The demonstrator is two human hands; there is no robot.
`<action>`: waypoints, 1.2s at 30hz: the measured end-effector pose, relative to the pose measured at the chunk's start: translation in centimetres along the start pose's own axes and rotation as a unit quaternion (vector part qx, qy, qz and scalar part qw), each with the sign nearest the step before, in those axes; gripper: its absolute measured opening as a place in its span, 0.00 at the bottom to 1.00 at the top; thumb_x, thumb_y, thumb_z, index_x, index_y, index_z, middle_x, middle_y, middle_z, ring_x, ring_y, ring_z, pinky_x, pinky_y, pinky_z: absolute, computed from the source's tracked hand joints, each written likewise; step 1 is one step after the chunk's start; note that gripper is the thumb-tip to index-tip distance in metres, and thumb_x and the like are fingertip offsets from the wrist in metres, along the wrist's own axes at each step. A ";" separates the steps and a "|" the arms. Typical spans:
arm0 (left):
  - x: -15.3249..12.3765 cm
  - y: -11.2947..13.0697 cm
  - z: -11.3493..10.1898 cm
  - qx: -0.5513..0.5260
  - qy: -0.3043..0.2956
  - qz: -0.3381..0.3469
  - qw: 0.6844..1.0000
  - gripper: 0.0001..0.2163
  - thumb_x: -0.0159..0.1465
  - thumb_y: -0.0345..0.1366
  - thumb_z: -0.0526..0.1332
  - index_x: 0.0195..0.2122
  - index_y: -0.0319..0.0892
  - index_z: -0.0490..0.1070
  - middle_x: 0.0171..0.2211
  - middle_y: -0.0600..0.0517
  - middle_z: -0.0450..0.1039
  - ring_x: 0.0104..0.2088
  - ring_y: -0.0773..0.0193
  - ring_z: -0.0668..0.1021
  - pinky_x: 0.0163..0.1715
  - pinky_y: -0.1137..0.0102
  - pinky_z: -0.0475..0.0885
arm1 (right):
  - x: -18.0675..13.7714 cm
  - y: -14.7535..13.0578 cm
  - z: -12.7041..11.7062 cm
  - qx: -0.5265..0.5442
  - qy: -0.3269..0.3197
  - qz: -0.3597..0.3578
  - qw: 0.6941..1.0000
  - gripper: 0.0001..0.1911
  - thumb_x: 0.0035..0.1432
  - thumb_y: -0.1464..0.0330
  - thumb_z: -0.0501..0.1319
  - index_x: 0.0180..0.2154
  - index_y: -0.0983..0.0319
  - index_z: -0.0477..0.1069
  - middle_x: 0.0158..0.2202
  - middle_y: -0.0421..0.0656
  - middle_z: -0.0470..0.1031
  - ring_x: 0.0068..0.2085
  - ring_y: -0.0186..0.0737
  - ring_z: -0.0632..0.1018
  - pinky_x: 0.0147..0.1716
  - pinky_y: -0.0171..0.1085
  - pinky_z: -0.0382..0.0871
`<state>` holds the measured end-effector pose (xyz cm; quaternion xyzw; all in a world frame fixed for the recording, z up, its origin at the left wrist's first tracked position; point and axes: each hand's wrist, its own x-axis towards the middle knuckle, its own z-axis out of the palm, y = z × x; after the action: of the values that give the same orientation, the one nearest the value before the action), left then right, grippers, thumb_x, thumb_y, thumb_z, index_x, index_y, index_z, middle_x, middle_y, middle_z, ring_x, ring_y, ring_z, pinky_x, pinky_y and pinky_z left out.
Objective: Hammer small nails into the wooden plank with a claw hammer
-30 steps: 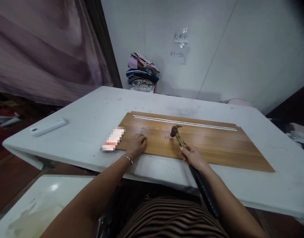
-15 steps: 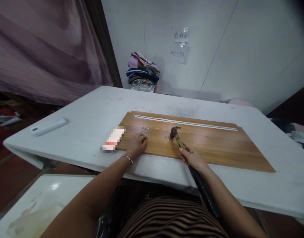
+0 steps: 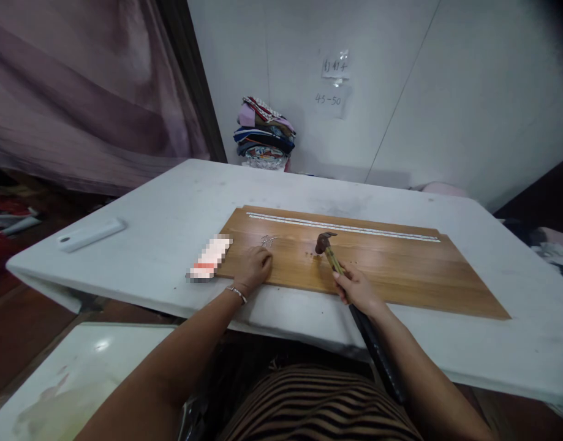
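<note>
My right hand (image 3: 357, 291) is wrapped around the handle of a claw hammer (image 3: 335, 264), whose long black grip slants back beneath my forearm. The hammer's rusty head is over the middle of a brown wooden board (image 3: 414, 269). A few small dark spots (image 3: 309, 253) mark the wood left of the head. My left hand (image 3: 254, 266) rests on the board's left part with its fingers curled; whatever they may hold is hidden. Right in front of those fingers lie several loose nails (image 3: 268, 241) in a small heap.
Two white measuring strips (image 3: 340, 227) run along the board's far side. A blurred-out phone-like object (image 3: 210, 257) lies by its left edge. On the white table (image 3: 166, 196) sits a white oblong object (image 3: 92, 234). Folded cloth (image 3: 265, 135) is stacked by the wall.
The hammer's head has shifted very slightly to the right. Both hands stay almost where they were, and the nails and board lie as before.
</note>
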<state>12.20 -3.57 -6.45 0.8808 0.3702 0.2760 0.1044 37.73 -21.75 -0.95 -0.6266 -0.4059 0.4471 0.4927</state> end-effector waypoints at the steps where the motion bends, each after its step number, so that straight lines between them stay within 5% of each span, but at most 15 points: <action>1: 0.0 0.0 0.0 0.001 -0.002 0.001 1.000 0.09 0.67 0.32 0.56 0.35 0.43 0.76 0.38 0.47 0.77 0.41 0.58 0.76 0.46 0.62 0.72 | 0.0 0.0 0.0 0.001 -0.001 0.001 1.000 0.21 0.55 0.59 0.62 0.48 0.61 0.70 0.20 0.31 0.63 0.16 0.30 0.62 0.12 0.31 0.58; 11: 0.0 0.1 -0.2 -0.005 -0.003 0.001 1.000 0.09 0.67 0.32 0.56 0.34 0.44 0.76 0.38 0.47 0.77 0.41 0.57 0.76 0.46 0.61 0.72 | -0.1 0.3 -0.1 0.003 -0.017 0.019 1.000 0.28 0.55 0.58 0.62 0.55 0.62 0.68 0.19 0.31 0.63 0.15 0.31 0.62 0.13 0.32 0.59; 36: 0.0 0.2 -0.2 0.005 -0.002 -0.001 1.000 0.09 0.66 0.32 0.56 0.34 0.43 0.75 0.37 0.47 0.76 0.40 0.57 0.76 0.45 0.62 0.72 | -0.1 0.5 0.0 0.007 -0.014 0.012 1.000 0.27 0.56 0.58 0.63 0.54 0.63 0.69 0.19 0.31 0.64 0.15 0.30 0.62 0.13 0.32 0.58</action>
<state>12.22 -3.67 -6.24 0.8817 0.3722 0.2718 0.1007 37.79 -21.92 -1.40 -0.6217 -0.4019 0.4645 0.4860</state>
